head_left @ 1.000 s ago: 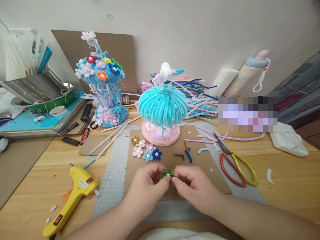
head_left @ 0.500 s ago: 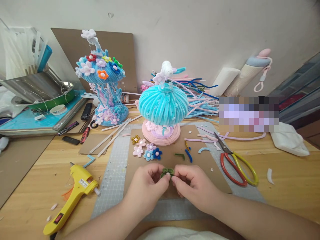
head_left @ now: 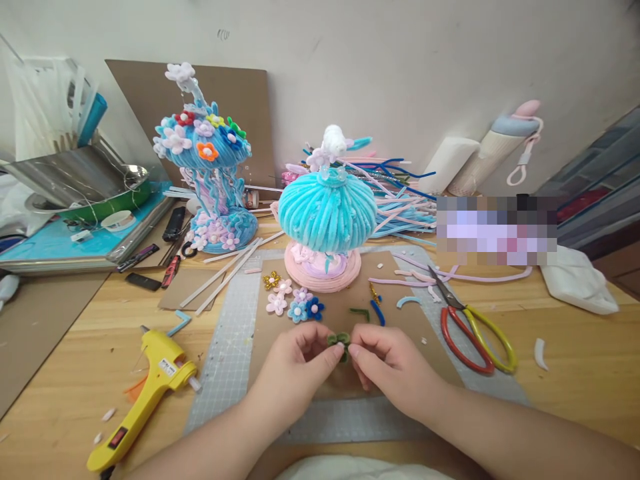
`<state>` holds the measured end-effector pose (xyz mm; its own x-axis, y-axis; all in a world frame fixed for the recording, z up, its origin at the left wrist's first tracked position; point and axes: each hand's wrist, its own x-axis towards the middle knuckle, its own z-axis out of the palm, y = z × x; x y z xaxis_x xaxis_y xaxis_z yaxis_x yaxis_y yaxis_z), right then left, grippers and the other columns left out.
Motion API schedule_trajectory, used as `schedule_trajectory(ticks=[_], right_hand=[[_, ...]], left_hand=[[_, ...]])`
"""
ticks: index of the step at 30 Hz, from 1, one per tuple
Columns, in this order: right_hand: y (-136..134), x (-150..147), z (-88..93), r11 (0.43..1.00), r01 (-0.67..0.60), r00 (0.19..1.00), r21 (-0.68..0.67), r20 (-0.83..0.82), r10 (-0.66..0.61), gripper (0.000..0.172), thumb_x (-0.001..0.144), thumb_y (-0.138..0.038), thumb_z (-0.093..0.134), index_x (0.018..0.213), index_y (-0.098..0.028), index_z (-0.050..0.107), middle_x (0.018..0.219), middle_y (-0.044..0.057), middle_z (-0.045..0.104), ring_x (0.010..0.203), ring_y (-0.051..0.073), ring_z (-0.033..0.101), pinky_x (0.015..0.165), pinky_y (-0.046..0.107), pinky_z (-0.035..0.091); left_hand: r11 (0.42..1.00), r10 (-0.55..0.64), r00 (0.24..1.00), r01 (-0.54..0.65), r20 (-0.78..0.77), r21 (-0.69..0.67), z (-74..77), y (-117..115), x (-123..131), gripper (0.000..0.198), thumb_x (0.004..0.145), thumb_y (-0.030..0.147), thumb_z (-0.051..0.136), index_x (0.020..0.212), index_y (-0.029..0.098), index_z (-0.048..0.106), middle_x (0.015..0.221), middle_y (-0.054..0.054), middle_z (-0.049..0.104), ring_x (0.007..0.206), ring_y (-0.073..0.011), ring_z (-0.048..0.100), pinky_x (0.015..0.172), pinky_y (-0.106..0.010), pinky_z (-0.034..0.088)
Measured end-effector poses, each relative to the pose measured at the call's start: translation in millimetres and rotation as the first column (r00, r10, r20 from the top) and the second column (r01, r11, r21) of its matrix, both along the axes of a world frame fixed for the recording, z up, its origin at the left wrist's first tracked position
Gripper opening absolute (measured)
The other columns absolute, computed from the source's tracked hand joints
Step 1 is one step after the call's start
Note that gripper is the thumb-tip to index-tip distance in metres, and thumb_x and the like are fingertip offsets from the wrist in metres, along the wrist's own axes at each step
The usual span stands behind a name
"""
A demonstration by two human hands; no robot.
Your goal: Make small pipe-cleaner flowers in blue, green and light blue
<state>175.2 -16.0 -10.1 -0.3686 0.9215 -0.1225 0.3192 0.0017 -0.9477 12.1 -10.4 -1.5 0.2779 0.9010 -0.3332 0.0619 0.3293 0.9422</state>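
Between my two hands is a small dark green pipe-cleaner flower (head_left: pixel 339 340), held above the cardboard sheet. My left hand (head_left: pixel 300 360) pinches it from the left, thumb across its middle. From the other side, my right hand (head_left: pixel 387 363) grips its edge between thumb and fingertips. Just beyond lie several finished pipe-cleaner flowers (head_left: pixel 297 311) in gold, pink, lilac and blue. A bent green pipe-cleaner piece (head_left: pixel 361 311) and a blue piece (head_left: pixel 377 313) rest near my right hand. Behind them stands a turquoise pipe-cleaner jellyfish lamp shape (head_left: pixel 327 210) on a pink round base.
A yellow glue gun (head_left: pixel 155 387) lies at the left, scissors (head_left: pixel 465 323) with red and yellow handles at the right. A blue flower-covered jellyfish model (head_left: pixel 205 157) stands at the back left. Loose pipe cleaners (head_left: pixel 405 217) are heaped behind. A cutting mat (head_left: pixel 220 373) lies under the cardboard.
The green flower has turned slightly between my fingers, showing more of its lower petal. My right hand has shifted a little to the right.
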Motion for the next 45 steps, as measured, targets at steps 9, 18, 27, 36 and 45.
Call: schedule_trajectory(ticks=[9,18,27,36,45], right_hand=[[-0.3,1.2,-1.4,0.999,-0.01,0.996,-0.043,-0.088,0.006,0.026,0.089,-0.034,0.04,0.068,-0.019,0.045,0.054,-0.004,0.048,0.048,0.01,0.048,0.048,0.021,0.038],[-2.7,-1.4,-7.3,0.997,-0.072,0.994,0.043,0.083,0.068,0.028,0.087,-0.027,0.042,0.059,-0.019,0.041,0.051,-0.003,0.049,0.048,0.01,0.046,0.046,0.021,0.031],[-1.5,-1.5,-4.6,0.993,-0.082,0.987,0.083,0.143,0.069,0.029,0.084,-0.024,0.043,0.056,-0.018,0.043,0.049,-0.003,0.05,0.047,0.009,0.045,0.046,0.021,0.029],[-2.6,-3.9,-5.0,0.995,-0.082,0.984,0.062,0.162,0.071,0.028,0.084,-0.023,0.043,0.057,-0.018,0.043,0.05,-0.003,0.05,0.047,0.009,0.045,0.045,0.02,0.028],[-0.5,-2.8,-3.9,0.998,-0.009,1.0,-0.059,0.008,0.009,0.026,0.083,-0.025,0.044,0.058,-0.019,0.044,0.048,-0.004,0.049,0.045,0.009,0.045,0.045,0.019,0.034]], left_hand=[[1.0,-0.025,0.995,0.024,-0.092,-0.012,0.2,-0.7,-1.1,0.018,0.072,0.032,0.061,0.067,0.016,0.054,0.054,0.005,0.044,0.05,-0.0083,0.037,0.047,-0.02,0.027],[1.0,0.004,0.998,-0.002,-0.064,0.017,2.5,0.1,0.3,0.015,0.072,0.029,0.06,0.071,0.015,0.055,0.058,0.004,0.047,0.055,-0.0087,0.039,0.051,-0.02,0.031],[0.998,-0.002,0.978,0.015,-0.209,0.063,-1.9,-1.9,0.6,0.012,0.07,0.024,0.056,0.074,0.013,0.058,0.056,0.004,0.044,0.055,-0.0103,0.037,0.05,-0.022,0.029],[0.999,0.003,0.975,0.01,-0.22,0.054,-3.5,-2.2,0.7,0.012,0.068,0.019,0.054,0.076,0.013,0.06,0.058,0.003,0.046,0.056,-0.0111,0.04,0.052,-0.023,0.031],[0.998,0.03,0.993,-0.024,-0.11,0.05,1.5,-0.5,1.1,0.014,0.069,0.024,0.06,0.079,0.013,0.061,0.059,0.003,0.05,0.057,-0.0103,0.043,0.053,-0.021,0.033]])
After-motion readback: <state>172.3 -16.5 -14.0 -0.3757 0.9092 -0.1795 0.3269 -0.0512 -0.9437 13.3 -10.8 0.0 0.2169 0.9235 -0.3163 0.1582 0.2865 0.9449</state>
